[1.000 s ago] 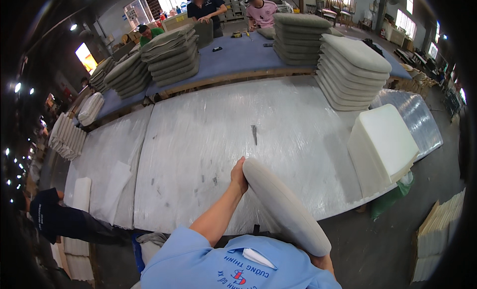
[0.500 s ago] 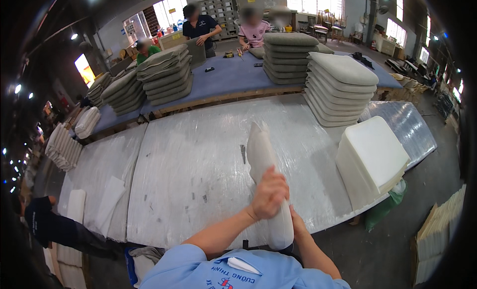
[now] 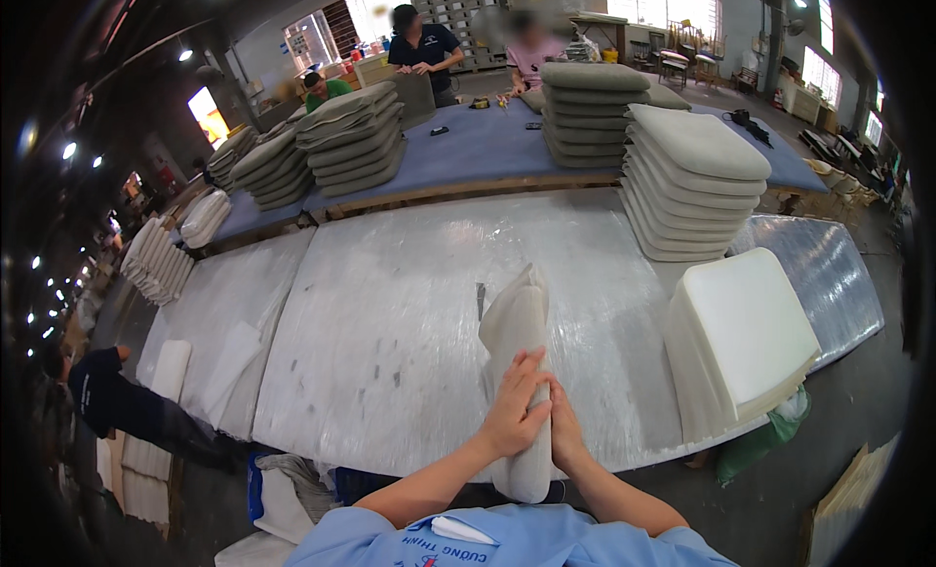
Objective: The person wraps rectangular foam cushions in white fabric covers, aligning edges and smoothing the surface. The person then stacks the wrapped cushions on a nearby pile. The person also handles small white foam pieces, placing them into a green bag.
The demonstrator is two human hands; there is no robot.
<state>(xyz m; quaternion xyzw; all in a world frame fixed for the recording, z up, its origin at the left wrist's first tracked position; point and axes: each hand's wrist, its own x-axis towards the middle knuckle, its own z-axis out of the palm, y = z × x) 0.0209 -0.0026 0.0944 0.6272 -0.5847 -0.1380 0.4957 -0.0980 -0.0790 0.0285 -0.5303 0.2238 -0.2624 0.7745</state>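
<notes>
Left hand bent over the upper edge of a pale cushion, fingers slanting away from the body and across to the right. Right hand laid along the cushion's right face, fingers close together and nearly straight, tips up beside those of the left. Both closed on the cushion, clasping it on edge between them. Forearms angled inward from either side of a light blue shirt, wrists near each other in front of the chest. Cushion at the near edge of the shiny, film-covered surface, far end pointed, near end close to the shirt; contact with the surface impossible to tell. Off to the right, a white foam stack and, beyond, a pile of pale cushions.
</notes>
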